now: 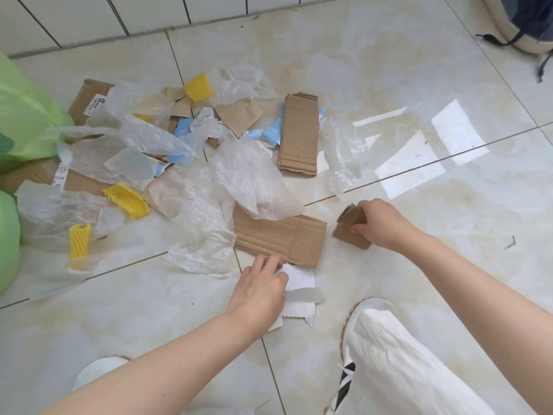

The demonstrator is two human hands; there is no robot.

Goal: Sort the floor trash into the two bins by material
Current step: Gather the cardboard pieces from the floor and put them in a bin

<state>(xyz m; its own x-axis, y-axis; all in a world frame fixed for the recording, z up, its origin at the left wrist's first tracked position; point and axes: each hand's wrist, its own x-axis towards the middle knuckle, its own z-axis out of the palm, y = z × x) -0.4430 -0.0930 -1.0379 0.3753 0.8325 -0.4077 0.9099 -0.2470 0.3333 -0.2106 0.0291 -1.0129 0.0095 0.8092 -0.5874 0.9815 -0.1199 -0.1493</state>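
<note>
Trash lies scattered on the tiled floor: brown cardboard pieces, clear plastic bags, yellow foam nets and blue-white paper scraps. My right hand (381,224) grips a small folded cardboard piece (350,227) against the floor. My left hand (260,287) rests on a white paper sheet (300,280) with a clear plastic strip (308,295) across it, fingers closing on the sheet's edge. A flat cardboard panel (281,238) lies just beyond it. A long cardboard strip (299,134) lies farther back. Two bins lined with green bags (24,115) stand at the left edge.
A crumpled plastic bag (251,178) overlaps the flat panel. Yellow foam nets (127,199) lie near the bins. My white-trousered leg and shoe (377,339) are at the lower right. A dark backpack (526,16) sits at the top right by the tiled wall.
</note>
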